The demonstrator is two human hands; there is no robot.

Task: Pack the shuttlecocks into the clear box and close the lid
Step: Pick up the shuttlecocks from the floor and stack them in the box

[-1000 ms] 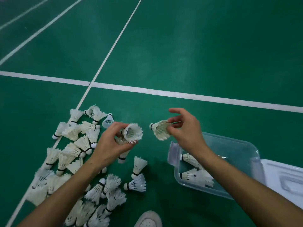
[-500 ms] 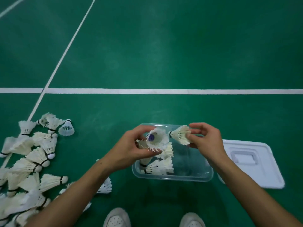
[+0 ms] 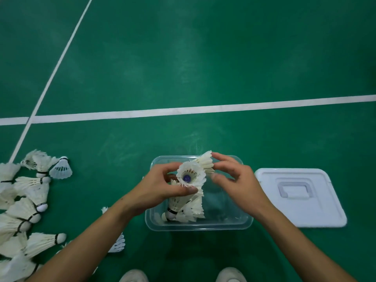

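Note:
The clear box (image 3: 242, 225) sits open on the green floor, with a few white shuttlecocks (image 3: 184, 210) lying in its left half. Above it my left hand (image 3: 160, 190) grips a feather shuttlecock (image 3: 190, 177) whose open skirt faces the camera, a purple spot showing inside. My right hand (image 3: 234, 178) pinches a second shuttlecock (image 3: 205, 162) by its feathers, pressed against the first one's far right side. The white lid (image 3: 317, 210) lies flat on the floor to the right of the box, handle side up.
A loose pile of several shuttlecocks (image 3: 30, 200) covers the floor at the left edge, and one more (image 3: 117, 244) lies by my left forearm. White court lines (image 3: 183, 111) cross the floor. The tips of two shoes (image 3: 134, 276) show at the bottom.
Both hands have travelled from the pile to above the box. The right hand's shuttlecock has closed the gap and now touches the one in my left hand.

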